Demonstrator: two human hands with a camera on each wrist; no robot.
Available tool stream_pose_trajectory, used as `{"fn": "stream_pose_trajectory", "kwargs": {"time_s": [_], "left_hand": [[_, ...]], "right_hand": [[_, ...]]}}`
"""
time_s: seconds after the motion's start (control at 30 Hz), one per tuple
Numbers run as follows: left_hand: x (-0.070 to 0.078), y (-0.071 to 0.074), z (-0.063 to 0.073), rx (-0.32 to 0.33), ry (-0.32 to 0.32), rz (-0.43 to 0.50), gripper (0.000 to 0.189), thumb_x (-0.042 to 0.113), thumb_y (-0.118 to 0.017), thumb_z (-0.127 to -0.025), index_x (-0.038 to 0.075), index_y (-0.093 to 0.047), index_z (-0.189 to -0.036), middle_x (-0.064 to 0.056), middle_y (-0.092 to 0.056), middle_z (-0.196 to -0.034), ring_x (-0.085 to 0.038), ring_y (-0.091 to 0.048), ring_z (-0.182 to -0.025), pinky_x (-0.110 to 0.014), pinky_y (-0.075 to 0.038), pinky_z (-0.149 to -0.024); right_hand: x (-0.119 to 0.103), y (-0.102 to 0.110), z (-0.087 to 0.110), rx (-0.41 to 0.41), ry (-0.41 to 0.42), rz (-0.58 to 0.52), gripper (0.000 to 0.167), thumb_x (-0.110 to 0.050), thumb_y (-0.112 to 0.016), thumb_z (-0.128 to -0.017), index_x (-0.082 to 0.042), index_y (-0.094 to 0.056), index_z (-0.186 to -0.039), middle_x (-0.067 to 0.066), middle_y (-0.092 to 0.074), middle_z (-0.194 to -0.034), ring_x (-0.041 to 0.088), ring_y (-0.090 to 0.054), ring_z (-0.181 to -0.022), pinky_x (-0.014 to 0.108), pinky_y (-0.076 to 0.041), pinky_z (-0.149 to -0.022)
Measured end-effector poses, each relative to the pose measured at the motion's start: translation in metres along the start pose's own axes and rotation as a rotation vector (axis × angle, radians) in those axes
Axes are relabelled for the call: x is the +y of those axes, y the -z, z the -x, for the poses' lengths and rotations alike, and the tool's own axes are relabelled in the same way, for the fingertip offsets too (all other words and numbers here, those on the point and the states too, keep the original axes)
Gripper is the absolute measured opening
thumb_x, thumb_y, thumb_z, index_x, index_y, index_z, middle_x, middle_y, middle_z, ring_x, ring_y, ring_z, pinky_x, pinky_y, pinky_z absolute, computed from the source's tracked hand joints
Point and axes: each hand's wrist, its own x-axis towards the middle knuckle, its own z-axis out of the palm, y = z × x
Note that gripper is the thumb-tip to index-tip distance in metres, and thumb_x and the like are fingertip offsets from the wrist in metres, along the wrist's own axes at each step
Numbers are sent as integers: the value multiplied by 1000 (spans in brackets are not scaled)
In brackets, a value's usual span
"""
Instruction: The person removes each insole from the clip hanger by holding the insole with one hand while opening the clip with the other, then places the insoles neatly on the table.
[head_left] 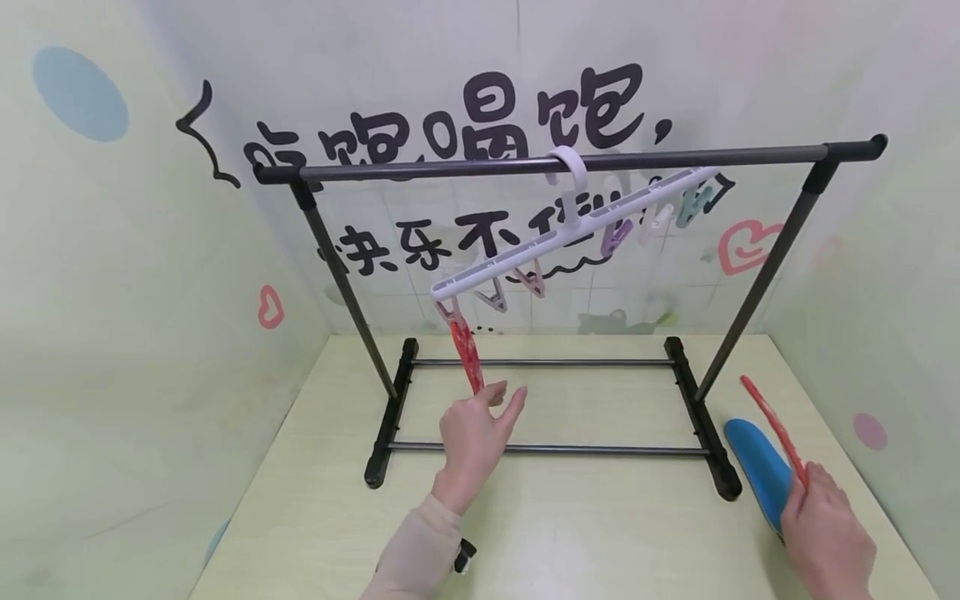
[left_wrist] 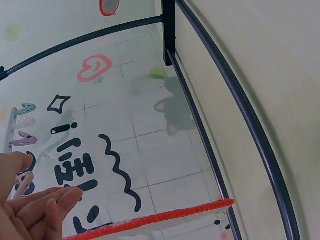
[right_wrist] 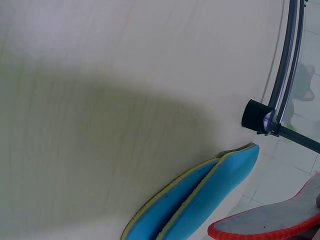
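Note:
A pale lavender clip hanger point(head_left: 517, 257) hangs tilted from a black rack, its left end low. From its lowest left clip point(head_left: 448, 312) hangs a thin red-edged insole point(head_left: 467, 354), seen nearly edge-on. My left hand point(head_left: 476, 433) is at the insole's lower end, thumb spread from the loosely bent fingers. In the left wrist view the red edge point(left_wrist: 165, 216) runs past that hand point(left_wrist: 37, 212). My right hand point(head_left: 828, 529) grips a second red-edged insole point(head_left: 776, 425) by its near end. Its grey face point(right_wrist: 280, 212) shows in the right wrist view.
Two blue insoles point(right_wrist: 215, 195) with yellowish edges lie overlapping on the table at the right, beside the rack's right foot point(head_left: 701, 417). The black rack's top bar point(head_left: 450, 169) spans above the hands. Several coloured clips, such as a purple one point(head_left: 617, 237), hang along the hanger.

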Motion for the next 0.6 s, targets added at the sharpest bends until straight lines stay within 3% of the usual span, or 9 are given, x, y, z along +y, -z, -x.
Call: {"fn": "stream_pose_trajectory", "kwargs": {"time_s": [0.23,0.47,0.6], "left_hand": [[1,1,3,-24,23,6,38,43,-69,-90,10,-77,-104,-6,-78,-87,-9,-49,-38,-20,-26,-42],[4,2,6,-43,44,30,39,44,-69,-90,9,-76,-106,-6,-78,-88,-4,-39,-36,-21,-26,-43],[6,2,8,-63,51,41,39,43,-68,-91,9,-76,-107,-8,-78,-89,0,-32,-36,-21,-25,-43]], "right_hand": [[10,-2,3,12,-22,39,37,-10,-45,-100,16,-48,-125,41,-51,-125,56,-53,-111,72,-46,-77],[13,-7,3,-62,-66,101,37,-10,-45,-98,17,-46,-124,42,-51,-123,55,-54,-106,70,-48,-77],[15,-10,4,-54,-49,119,36,-8,-47,-97,19,-48,-120,42,-52,-121,56,-55,-105,69,-49,-76]]}}
